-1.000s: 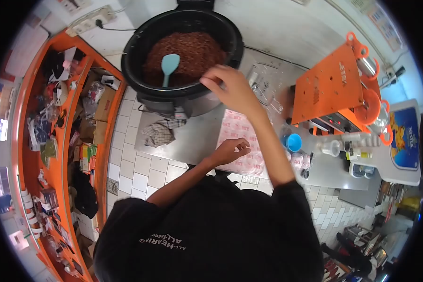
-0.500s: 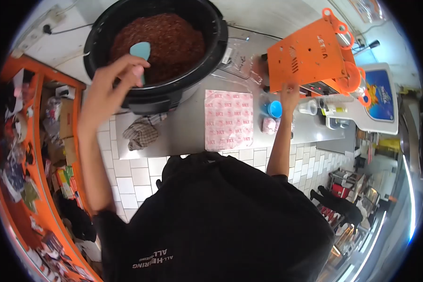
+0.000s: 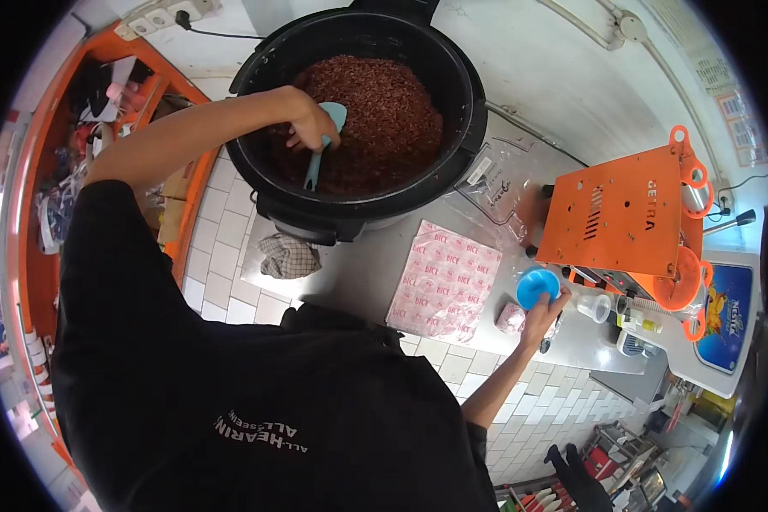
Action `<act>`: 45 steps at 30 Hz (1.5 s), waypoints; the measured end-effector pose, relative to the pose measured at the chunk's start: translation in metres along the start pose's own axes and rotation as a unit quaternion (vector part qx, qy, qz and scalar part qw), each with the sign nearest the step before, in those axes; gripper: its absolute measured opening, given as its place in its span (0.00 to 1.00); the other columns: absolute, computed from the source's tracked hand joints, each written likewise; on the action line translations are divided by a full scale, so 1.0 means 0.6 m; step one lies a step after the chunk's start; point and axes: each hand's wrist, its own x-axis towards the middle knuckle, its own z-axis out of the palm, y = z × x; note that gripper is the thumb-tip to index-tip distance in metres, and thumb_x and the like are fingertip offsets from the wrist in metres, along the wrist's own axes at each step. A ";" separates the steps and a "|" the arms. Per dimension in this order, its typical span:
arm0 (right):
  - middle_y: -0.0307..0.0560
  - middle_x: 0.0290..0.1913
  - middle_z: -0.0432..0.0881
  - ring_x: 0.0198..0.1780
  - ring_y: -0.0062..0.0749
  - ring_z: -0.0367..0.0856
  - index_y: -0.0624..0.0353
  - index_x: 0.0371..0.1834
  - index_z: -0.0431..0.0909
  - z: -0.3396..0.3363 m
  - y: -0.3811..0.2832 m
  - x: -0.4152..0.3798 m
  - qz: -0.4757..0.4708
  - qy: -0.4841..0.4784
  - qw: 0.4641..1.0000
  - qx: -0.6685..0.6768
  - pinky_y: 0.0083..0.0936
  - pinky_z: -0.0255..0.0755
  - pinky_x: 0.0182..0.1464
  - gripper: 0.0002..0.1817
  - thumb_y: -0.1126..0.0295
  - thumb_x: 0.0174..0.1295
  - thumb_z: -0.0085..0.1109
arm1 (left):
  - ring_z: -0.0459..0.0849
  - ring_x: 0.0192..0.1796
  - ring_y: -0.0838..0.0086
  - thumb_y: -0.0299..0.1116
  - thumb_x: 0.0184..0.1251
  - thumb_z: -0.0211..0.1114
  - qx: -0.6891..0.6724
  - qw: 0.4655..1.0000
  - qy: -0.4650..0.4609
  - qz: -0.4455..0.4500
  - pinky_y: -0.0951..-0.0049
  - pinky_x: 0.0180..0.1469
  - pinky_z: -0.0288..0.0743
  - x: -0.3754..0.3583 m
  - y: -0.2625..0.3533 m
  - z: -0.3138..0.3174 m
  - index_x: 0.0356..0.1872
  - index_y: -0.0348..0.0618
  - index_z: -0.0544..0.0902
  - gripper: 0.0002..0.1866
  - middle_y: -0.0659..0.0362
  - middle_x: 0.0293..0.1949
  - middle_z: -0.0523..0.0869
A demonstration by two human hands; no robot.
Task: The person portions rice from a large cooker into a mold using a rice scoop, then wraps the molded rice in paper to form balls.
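My left hand (image 3: pixel 309 122) is inside the big black pot (image 3: pixel 358 201), over reddish-brown grains (image 3: pixel 384 107). Its fingers are bent beside a light teal spatula (image 3: pixel 314 168); whether they grip it is hard to make out. My right hand (image 3: pixel 544 317) pinches the rim of a blue cup (image 3: pixel 536 287) on the metal counter. Just left of that cup is a small pink-and-white wrapped item (image 3: pixel 511 318). A stack of pink printed paper (image 3: pixel 445 282) lies between the pot and the cup.
An orange machine (image 3: pixel 610 209) stands behind the cup, with clear plastic cups (image 3: pixel 594 307) in front. A checkered cloth (image 3: pixel 288 257) lies below the pot. Clear plastic packaging (image 3: pixel 495 188) is behind the paper. Orange shelves (image 3: pixel 27 247) stand at left; a person's dark legs (image 3: pixel 576 474) show lower right.
The view has shifted. My left hand has gone from the pot's near rim into the pot. My right hand has moved from the orange machine's edge to the blue cup.
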 end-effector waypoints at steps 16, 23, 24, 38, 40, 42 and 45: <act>0.67 0.51 0.74 0.47 0.64 0.82 0.72 0.58 0.68 0.520 -0.447 0.059 -0.521 -0.299 0.646 -0.472 0.47 0.79 0.50 0.33 0.46 0.70 0.52 | 0.72 0.14 0.82 0.26 0.73 0.57 -0.239 0.864 0.397 0.195 0.79 0.15 0.66 -0.328 -0.043 0.068 0.61 0.47 0.74 0.17 0.62 0.23 0.75; 0.77 0.53 0.73 0.51 0.72 0.79 0.67 0.60 0.67 0.524 -0.464 0.037 -0.409 -0.380 0.668 -0.491 0.52 0.76 0.55 0.33 0.45 0.69 0.52 | 0.70 0.13 0.83 0.45 0.69 0.66 -0.507 0.639 0.519 0.257 0.81 0.15 0.62 -0.404 -0.112 0.346 0.77 0.43 0.57 0.41 0.56 0.27 0.83; 0.75 0.51 0.74 0.50 0.71 0.80 0.66 0.59 0.67 0.522 -0.460 0.035 -0.424 -0.385 0.659 -0.488 0.53 0.76 0.55 0.32 0.45 0.70 0.51 | 0.72 0.14 0.83 0.48 0.66 0.68 -0.544 0.585 0.544 0.256 0.81 0.15 0.63 -0.396 -0.101 0.376 0.77 0.39 0.55 0.45 0.55 0.28 0.84; 0.74 0.40 0.83 0.48 0.62 0.84 0.72 0.61 0.66 0.589 -0.448 -0.148 -0.230 -0.559 0.637 -0.479 0.49 0.74 0.55 0.33 0.46 0.74 0.43 | 0.55 0.10 0.87 0.54 0.79 0.49 -0.747 0.253 0.575 0.218 0.82 0.11 0.45 -0.230 -0.047 0.655 0.52 0.23 0.76 0.33 0.65 0.13 0.66; 0.78 0.52 0.78 0.55 0.66 0.80 0.70 0.63 0.67 0.619 -0.453 -0.171 -0.198 -0.616 0.655 -0.390 0.50 0.71 0.60 0.34 0.45 0.73 0.43 | 0.57 0.13 0.87 0.52 0.79 0.51 -0.761 0.226 0.568 0.216 0.83 0.13 0.46 -0.236 -0.050 0.635 0.52 0.24 0.75 0.31 0.66 0.15 0.64; 0.77 0.51 0.79 0.54 0.66 0.80 0.70 0.62 0.68 0.605 -0.485 -0.182 -0.197 -0.627 0.657 -0.370 0.50 0.71 0.59 0.34 0.45 0.73 0.43 | 0.59 0.15 0.86 0.52 0.78 0.53 -0.742 0.246 0.594 0.188 0.83 0.16 0.48 -0.241 -0.052 0.611 0.51 0.24 0.75 0.30 0.66 0.17 0.65; 0.71 0.46 0.82 0.49 0.62 0.83 0.69 0.59 0.70 0.582 -0.475 -0.177 -0.248 -0.623 0.674 -0.310 0.48 0.74 0.50 0.32 0.45 0.73 0.43 | 0.66 0.23 0.85 0.49 0.76 0.58 -0.703 0.288 0.630 0.160 0.83 0.23 0.56 -0.252 -0.055 0.582 0.52 0.27 0.76 0.27 0.65 0.23 0.70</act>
